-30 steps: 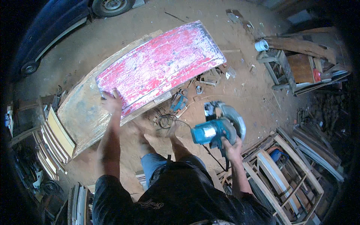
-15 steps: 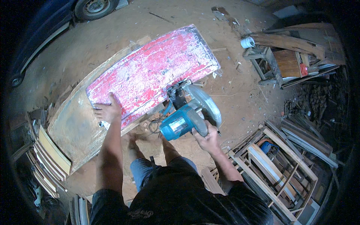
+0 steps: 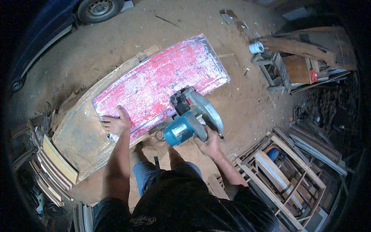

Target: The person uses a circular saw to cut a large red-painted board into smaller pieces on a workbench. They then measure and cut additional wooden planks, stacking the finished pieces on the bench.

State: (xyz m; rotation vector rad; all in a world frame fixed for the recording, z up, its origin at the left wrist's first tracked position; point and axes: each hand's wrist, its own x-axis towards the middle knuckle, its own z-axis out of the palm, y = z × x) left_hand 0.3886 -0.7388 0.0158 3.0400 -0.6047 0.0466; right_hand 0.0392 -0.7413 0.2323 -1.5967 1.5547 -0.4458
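A teal circular saw (image 3: 179,129) with a grey blade guard is in my right hand (image 3: 209,144), whose fingers wrap round its rear handle. The saw's base plate overlaps the near edge of a board (image 3: 154,81) with worn red and white paint; whether the blade touches the wood cannot be seen. My left hand (image 3: 117,123) lies flat on the board's left end with its fingers spread. Beneath the painted board is a larger bare wooden sheet (image 3: 71,143), jutting out to the left.
A vehicle's wheel (image 3: 99,9) stands at the upper left. Curved wooden strips (image 3: 58,158) lean at the lower left. Wooden frames (image 3: 286,181) are piled at the lower right. A white bucket (image 3: 256,47) sits by a wooden stand (image 3: 280,71) at the upper right.
The saw's front has come further over the board's near edge, and its body is tilted differently. My left hand stays on the board's left end. The whole view has shifted slightly.
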